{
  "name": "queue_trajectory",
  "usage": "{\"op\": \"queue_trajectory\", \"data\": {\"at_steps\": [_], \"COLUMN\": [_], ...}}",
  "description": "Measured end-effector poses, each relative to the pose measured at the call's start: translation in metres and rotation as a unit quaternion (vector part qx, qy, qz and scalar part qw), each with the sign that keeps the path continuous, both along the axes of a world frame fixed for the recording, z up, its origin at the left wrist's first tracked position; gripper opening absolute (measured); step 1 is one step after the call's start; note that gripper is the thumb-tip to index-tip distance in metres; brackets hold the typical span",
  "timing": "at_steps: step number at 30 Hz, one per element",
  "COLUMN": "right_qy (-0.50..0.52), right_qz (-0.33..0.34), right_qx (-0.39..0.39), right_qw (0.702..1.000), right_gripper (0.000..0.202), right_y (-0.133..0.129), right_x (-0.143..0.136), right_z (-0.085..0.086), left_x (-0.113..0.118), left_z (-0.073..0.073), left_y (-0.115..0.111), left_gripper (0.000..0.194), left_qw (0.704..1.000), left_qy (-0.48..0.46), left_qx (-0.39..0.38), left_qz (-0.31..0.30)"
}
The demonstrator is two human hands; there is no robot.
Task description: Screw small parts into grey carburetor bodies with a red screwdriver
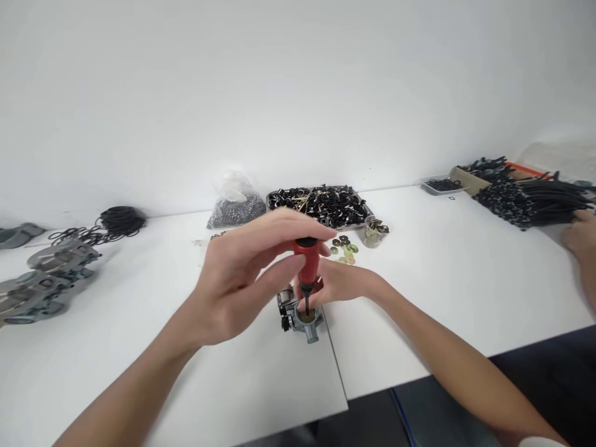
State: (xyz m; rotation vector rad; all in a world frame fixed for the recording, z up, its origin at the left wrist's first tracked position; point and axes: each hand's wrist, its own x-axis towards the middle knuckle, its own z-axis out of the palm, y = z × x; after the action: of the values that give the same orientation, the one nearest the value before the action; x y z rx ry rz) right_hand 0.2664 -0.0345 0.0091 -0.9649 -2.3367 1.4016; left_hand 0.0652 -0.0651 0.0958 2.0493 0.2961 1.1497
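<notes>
My left hand (246, 276) is closed around the red handle of a screwdriver (307, 264), with the palm arched over its black end. The screwdriver stands upright, its shaft reaching into the round bore of a small grey metal carburetor (311, 334). A brass-coloured plate shows inside the bore. From the right, my right hand (342, 282) grips the far side of the carburetor, its thumb beside the screwdriver's tip; its other fingers are partly hidden behind the screwdriver. Just beyond it lie several brass-coloured discs (347, 248).
A tray of black clips (326, 208), a bag of small dark parts (237, 208) and a cup of metal plates (375, 231) stand behind. Grey carburetors (46, 279) and black rings (118, 220) lie left. Another person's hand (582, 239) touches black hoses (544, 198) at right.
</notes>
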Motion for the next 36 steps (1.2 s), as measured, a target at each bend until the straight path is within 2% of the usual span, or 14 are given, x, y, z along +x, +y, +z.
{"op": "queue_trajectory", "data": {"at_steps": [3,8,13,18,21,23,27,32,34,36], "right_qy": [-0.003,-0.016,-0.023,-0.033,-0.04,-0.044,-0.047,-0.036,-0.045,-0.055], "right_qz": [-0.002,-0.003,-0.008,-0.009,-0.001,-0.004,-0.02,-0.024,-0.022,0.002], "right_qx": [-0.008,-0.011,-0.028,-0.012,-0.023,-0.023,-0.011,-0.013,-0.004,0.002], "right_qw": [1.0,1.0,0.999,0.999,0.999,0.999,0.999,0.999,0.999,0.999], "right_gripper": [0.022,0.022,0.02,0.022,0.019,0.018,0.018,0.016,0.019,0.023], "right_y": [0.002,0.001,-0.001,-0.001,-0.001,-0.002,-0.003,-0.004,-0.003,-0.001], "right_x": [0.002,0.002,0.002,0.002,0.002,0.002,0.001,-0.001,0.002,0.008], "right_z": [-0.001,0.001,0.006,0.007,0.009,0.011,0.013,0.01,0.01,0.019], "left_x": [0.003,0.003,0.004,0.004,0.004,0.004,0.005,0.005,0.003,0.002], "left_z": [-0.001,0.001,-0.002,-0.003,-0.002,-0.003,-0.002,-0.002,0.0,0.002], "left_y": [-0.002,-0.004,-0.002,0.002,0.002,0.001,-0.001,0.0,0.0,-0.001], "left_gripper": [0.031,0.032,0.026,0.033,0.026,0.028,0.034,0.027,0.027,0.028], "left_qw": [0.997,1.0,0.998,1.0,1.0,0.999,1.0,0.999,1.0,1.0], "left_qy": [-0.044,0.015,-0.037,-0.006,-0.021,-0.035,-0.009,-0.018,-0.001,0.02], "left_qx": [0.039,0.003,0.033,-0.001,0.011,0.017,0.005,0.024,-0.001,-0.018], "left_qz": [0.053,-0.008,0.044,-0.029,0.01,0.027,-0.02,0.025,0.009,-0.01]}}
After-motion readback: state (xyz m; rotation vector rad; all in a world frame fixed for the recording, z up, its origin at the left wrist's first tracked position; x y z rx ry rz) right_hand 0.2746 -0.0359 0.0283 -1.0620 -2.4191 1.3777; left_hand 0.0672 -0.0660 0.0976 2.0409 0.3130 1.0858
